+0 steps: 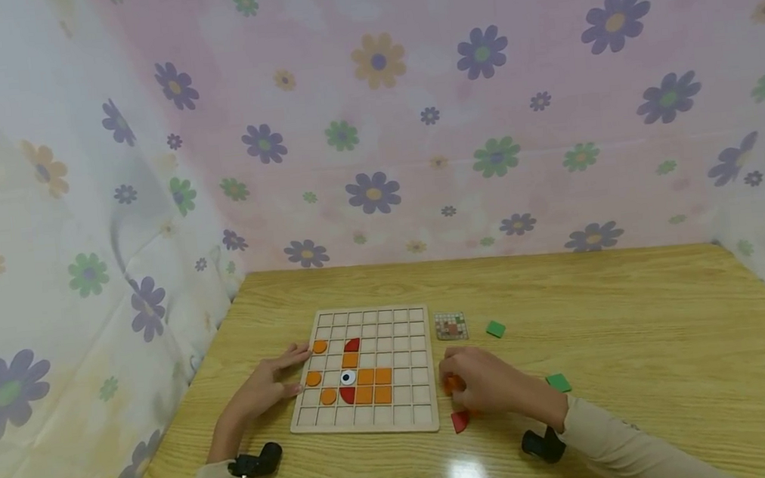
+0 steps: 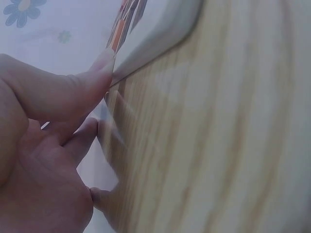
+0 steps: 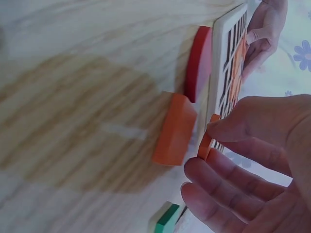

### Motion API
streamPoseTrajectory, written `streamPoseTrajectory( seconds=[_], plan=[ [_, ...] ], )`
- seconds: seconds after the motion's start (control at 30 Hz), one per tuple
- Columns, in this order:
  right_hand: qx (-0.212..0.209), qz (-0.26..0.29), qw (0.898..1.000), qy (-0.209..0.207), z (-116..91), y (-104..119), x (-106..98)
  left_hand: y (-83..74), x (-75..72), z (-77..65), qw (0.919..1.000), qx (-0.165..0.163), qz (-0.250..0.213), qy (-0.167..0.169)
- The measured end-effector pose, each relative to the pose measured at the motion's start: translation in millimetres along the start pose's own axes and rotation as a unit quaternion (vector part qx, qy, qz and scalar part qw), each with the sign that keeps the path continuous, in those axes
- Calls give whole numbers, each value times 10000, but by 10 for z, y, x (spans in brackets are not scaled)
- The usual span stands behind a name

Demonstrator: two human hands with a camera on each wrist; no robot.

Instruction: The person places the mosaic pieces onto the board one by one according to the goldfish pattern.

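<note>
The wooden grid board [image 1: 381, 345] lies flat on the table. Set in its cells are orange squares [image 1: 382, 376], orange round pieces [image 1: 320, 347], red quarter-round pieces [image 1: 352, 345] and a white eye piece [image 1: 347, 377]. My left hand [image 1: 262, 386] rests at the board's left edge, thumb and extended fingers touching it. Right of the board, my right hand [image 1: 480, 378] pinches a small orange piece [image 3: 206, 145] between thumb and fingers; its full shape is hidden. Below that hand, an orange piece [image 3: 176, 131] and a red quarter-round piece [image 3: 198, 65] lie on the table.
A small pattern card [image 1: 451, 325] lies beside the board's upper right. Two green squares [image 1: 496, 328] sit on the table, one near the card and one by the right wrist. Flowered cloth [image 1: 385, 117] hangs behind and at both sides of the table [image 1: 671, 335].
</note>
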State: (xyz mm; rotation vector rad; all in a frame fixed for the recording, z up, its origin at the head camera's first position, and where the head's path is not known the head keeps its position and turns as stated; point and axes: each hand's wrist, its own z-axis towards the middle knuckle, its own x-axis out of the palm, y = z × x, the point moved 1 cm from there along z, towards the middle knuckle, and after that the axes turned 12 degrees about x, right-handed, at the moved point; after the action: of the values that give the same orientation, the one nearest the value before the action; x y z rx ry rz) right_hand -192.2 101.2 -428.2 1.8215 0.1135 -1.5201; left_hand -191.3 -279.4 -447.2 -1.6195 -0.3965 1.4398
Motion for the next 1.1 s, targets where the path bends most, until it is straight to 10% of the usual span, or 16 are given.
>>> streamPoseTrajectory(
  seconds=[0.63,1.1],
  plan=[
    [-576,-73,9973,-443,208,168,-93,118,22,54,9998,150,-99,80],
    [-431,20,9991,-38,521,362,-22,102,-21,9,10000,13,-13,70]
  ],
)
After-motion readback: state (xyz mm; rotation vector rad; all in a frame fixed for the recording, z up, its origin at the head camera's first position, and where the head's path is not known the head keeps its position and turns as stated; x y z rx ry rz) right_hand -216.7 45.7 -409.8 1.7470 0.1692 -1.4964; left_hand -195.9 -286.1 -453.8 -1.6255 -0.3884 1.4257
